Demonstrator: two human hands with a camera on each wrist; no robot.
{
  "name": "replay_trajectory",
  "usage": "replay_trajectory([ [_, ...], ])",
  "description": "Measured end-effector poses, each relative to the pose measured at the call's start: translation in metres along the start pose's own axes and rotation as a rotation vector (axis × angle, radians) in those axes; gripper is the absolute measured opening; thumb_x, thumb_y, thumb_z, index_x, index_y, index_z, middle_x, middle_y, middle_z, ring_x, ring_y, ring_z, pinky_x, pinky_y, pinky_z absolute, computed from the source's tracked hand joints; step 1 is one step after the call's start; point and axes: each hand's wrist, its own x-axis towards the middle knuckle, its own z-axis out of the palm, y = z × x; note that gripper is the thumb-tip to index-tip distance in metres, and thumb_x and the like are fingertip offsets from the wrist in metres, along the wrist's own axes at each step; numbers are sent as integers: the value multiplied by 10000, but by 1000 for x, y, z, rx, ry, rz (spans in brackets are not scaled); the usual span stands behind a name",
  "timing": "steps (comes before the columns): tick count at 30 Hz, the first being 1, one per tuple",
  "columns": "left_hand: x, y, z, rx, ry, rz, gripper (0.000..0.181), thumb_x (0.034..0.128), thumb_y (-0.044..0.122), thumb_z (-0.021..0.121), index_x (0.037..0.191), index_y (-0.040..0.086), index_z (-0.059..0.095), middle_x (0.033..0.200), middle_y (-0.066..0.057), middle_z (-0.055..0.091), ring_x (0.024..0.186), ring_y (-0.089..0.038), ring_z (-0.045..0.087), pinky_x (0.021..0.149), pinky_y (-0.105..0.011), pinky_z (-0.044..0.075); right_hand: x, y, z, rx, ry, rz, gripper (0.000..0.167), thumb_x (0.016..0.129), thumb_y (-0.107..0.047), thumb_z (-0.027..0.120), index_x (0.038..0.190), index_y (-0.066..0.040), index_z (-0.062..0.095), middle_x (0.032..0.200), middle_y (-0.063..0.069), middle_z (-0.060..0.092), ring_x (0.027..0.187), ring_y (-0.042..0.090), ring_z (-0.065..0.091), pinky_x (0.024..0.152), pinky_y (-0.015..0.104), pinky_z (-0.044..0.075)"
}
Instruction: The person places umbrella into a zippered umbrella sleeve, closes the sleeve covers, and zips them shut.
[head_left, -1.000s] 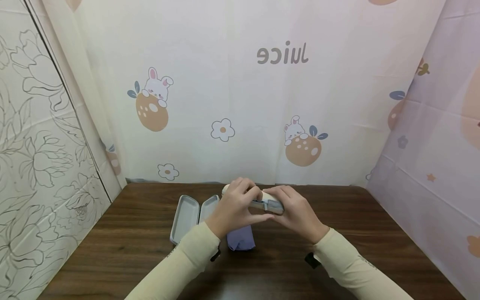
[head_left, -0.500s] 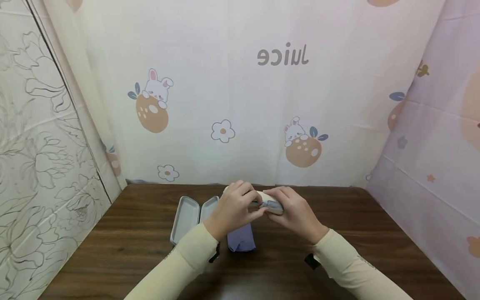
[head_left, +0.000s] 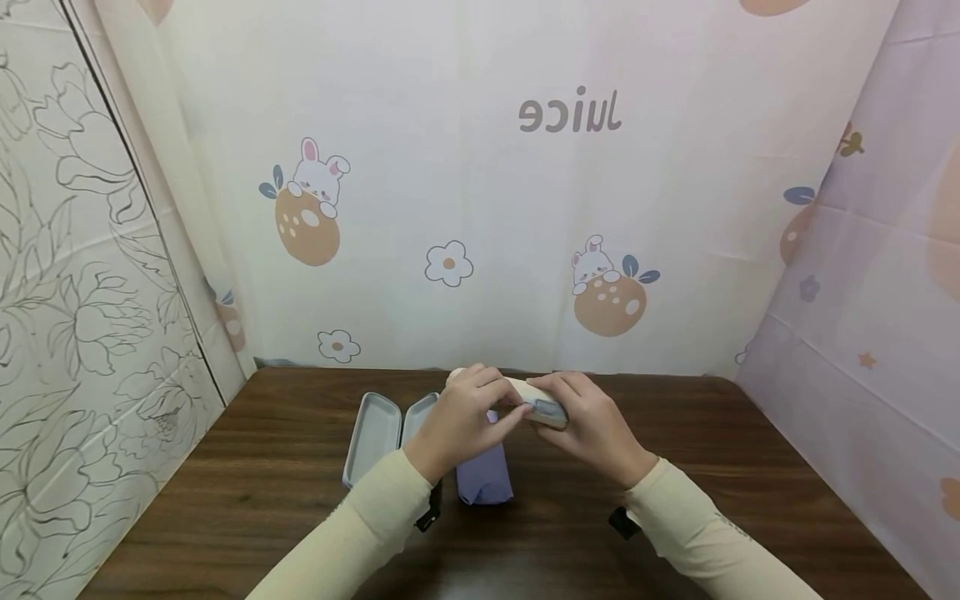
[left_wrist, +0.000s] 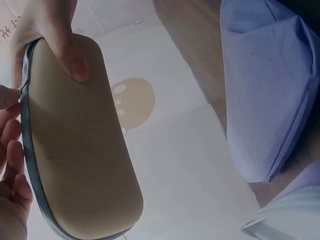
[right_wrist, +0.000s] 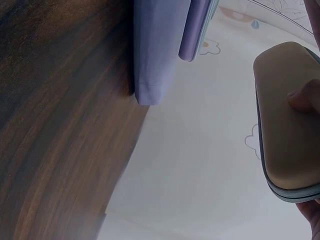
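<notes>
A cream zip case (head_left: 549, 401) with a grey-blue zip edge is held above the table between both hands. The right hand (head_left: 592, 421) grips its right end, its thumb lying on the case's tan face (left_wrist: 85, 135) in the left wrist view. At the zip edge, the left hand (head_left: 468, 417) pinches with thumb and index fingertips; the zip pull itself is hidden. The left hand's other fingers (left_wrist: 15, 160) are curled beside the edge. In the right wrist view the right thumb (right_wrist: 307, 96) presses on the case (right_wrist: 285, 135).
On the wooden table (head_left: 247, 467) lies an opened hard case (head_left: 372, 435) with a grey inside, partly behind the left arm. A folded purple pouch (head_left: 483, 477) lies beside it, below the left hand. A printed curtain (head_left: 450, 167) hangs behind the table.
The left thumb has moved up from under the case to the zip edge, covering the small pull that hung there. The right hand keeps its grip, nearly still.
</notes>
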Motion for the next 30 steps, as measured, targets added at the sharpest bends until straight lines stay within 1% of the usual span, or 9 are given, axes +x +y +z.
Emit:
replay_trajectory([
  [6,1,1,-1,17,1,5,116,864,197,770,814,173,668,796,109,615,748,-68,518,684,-270,423,1,0,0,-8,-1,-8,594,737,-138,883,1277,-118,636,1150,44,629,1032,225,601,840,422,550],
  [12,0,1,-1,9,-19,-3,88,872,199,752,837,169,676,803,105,627,759,-63,522,692,-270,423,0,1,-1,-17,-10,1,587,748,-153,884,1280,-121,638,1151,41,633,1035,219,600,851,419,547],
  [16,0,2,-1,0,-23,-8,79,870,190,746,845,174,673,804,109,628,761,-59,526,695,-271,420,0,0,-1,-21,-11,-8,582,756,-153,879,1284,-119,637,1154,43,634,1038,225,600,855,422,546],
  [25,-2,3,0,-17,-21,-33,92,880,191,728,839,171,648,803,96,621,758,-61,517,713,-276,406,0,0,-1,-19,12,-44,529,799,-171,839,1286,-110,639,1159,28,640,1032,235,602,856,434,532],
  [30,-1,3,2,-27,-6,-23,102,884,173,720,823,152,641,784,65,615,756,-72,522,748,-278,434,0,-1,0,-32,22,-37,521,817,-183,826,1293,-96,634,1169,50,644,1031,249,603,854,439,528],
])
